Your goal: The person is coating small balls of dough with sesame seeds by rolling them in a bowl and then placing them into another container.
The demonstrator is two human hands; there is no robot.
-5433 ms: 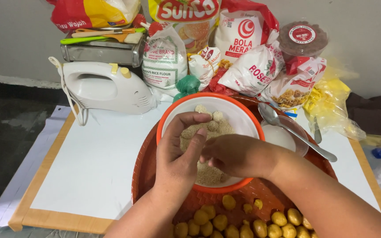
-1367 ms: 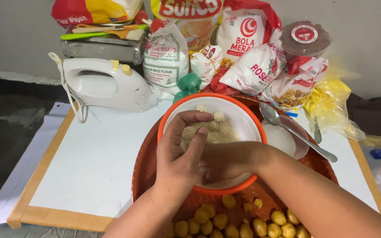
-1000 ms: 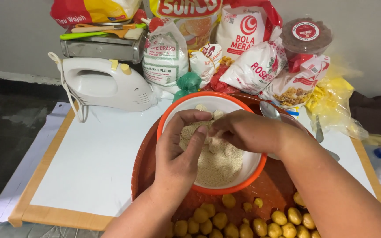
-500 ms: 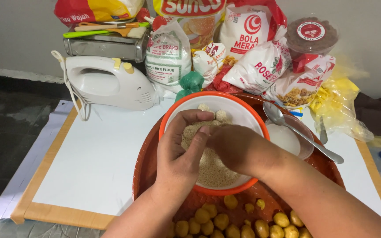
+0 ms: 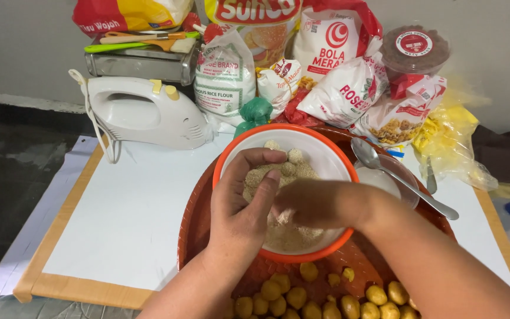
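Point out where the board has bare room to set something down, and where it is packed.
Bare: the white board left of the orange tray, in front of the hand mixer. A thin strip shows right of the tray. Crowded: the back edge, stacked with flour bags, and the tray, holding the bowl, both hands and dough balls.

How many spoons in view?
1. The spoon lies across the small white bowl, right of the orange bowl, handle pointing lower right. A thin metal utensil beyond it is unclear; others may hide behind the bags.
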